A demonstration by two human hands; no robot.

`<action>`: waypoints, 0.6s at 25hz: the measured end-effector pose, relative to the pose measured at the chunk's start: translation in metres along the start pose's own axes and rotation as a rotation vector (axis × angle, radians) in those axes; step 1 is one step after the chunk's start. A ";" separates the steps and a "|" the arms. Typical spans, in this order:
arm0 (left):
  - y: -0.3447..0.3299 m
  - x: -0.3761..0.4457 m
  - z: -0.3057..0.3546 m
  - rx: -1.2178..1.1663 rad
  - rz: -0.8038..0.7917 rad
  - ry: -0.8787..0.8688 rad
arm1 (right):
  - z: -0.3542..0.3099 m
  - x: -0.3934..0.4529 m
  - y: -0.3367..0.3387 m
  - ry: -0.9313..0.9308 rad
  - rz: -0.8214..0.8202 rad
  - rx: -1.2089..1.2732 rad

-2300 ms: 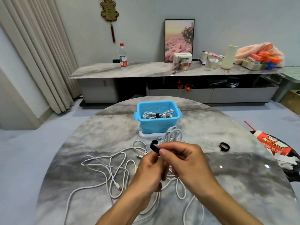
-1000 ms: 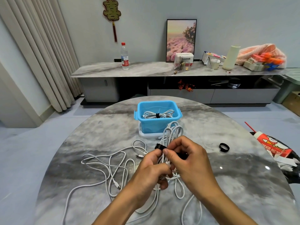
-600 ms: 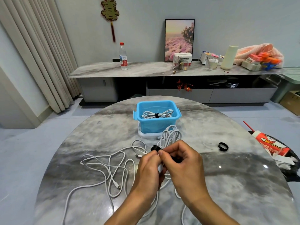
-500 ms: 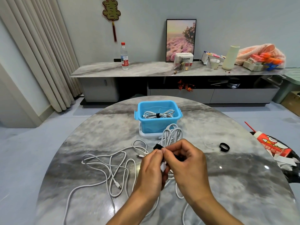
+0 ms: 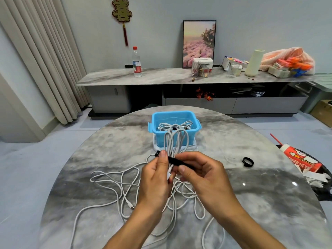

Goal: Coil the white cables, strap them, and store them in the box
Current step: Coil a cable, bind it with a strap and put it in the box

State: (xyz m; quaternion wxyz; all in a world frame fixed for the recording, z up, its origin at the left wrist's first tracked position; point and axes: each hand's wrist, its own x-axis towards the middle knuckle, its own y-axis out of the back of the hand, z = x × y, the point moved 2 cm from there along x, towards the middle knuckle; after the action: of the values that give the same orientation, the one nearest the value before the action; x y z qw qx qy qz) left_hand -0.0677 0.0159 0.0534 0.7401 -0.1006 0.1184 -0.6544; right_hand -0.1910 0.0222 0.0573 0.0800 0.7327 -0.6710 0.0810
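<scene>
Desk (image 5: 107, 159): round, grey marble, fills lower frame. Loose white cables (image 5: 115, 184) sprawl lower left of centre. Blue box (image 5: 158, 139), centre frame, holds strapped coil (image 5: 172, 125). My left hand (image 5: 156, 178) grips coiled cable (image 5: 177, 141), loops upright before box. My right hand (image 5: 204, 175) pinches black strap (image 5: 175, 161) across coil. Spare strap ring (image 5: 248, 162) right of centre.

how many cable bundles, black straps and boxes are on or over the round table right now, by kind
coiled cable bundles: 2 (one in the blue box, one held in the hands)
black straps: 3 (one on the boxed bundle, mostly hidden behind the held coil; one pinched across the held coil; one loose on the table)
blue box: 1
total: 6
The loose white cable tangle is uncounted; its strands cannot be separated.
</scene>
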 end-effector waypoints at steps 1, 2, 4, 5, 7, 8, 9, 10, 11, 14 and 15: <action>0.001 0.000 0.002 -0.008 -0.001 -0.002 | 0.000 0.001 0.001 -0.032 0.032 0.050; 0.003 0.001 0.003 -0.005 0.000 0.000 | 0.000 0.002 0.002 -0.062 0.061 0.092; 0.006 0.003 0.005 0.014 -0.004 0.009 | 0.001 0.006 0.008 -0.112 0.075 0.155; 0.008 0.005 0.005 0.013 -0.010 0.012 | 0.001 0.007 0.010 -0.133 0.059 0.182; 0.010 0.006 0.004 -0.010 -0.022 0.024 | 0.002 0.010 0.014 -0.170 0.011 0.218; 0.010 0.006 0.004 -0.022 -0.032 0.034 | 0.003 0.011 0.015 -0.185 -0.001 0.232; 0.010 0.005 0.004 -0.037 -0.046 0.046 | 0.005 0.011 0.015 -0.197 -0.009 0.242; 0.009 0.004 0.005 -0.061 -0.068 0.059 | 0.006 0.011 0.016 -0.205 -0.015 0.247; 0.008 0.003 0.005 -0.093 -0.100 0.076 | 0.008 0.012 0.017 -0.207 -0.019 0.252; 0.005 -0.002 0.005 -0.166 -0.212 0.141 | 0.010 0.017 0.024 -0.175 -0.044 0.289; 0.003 -0.005 0.005 -0.161 -0.242 0.158 | 0.010 0.017 0.027 -0.163 -0.054 0.295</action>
State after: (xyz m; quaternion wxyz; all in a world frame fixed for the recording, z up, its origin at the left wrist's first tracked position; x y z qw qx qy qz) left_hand -0.0637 0.0209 0.0574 0.6337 -0.1214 0.2155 -0.7329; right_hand -0.2162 0.0006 0.0518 -0.0812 0.7584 -0.6361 0.1167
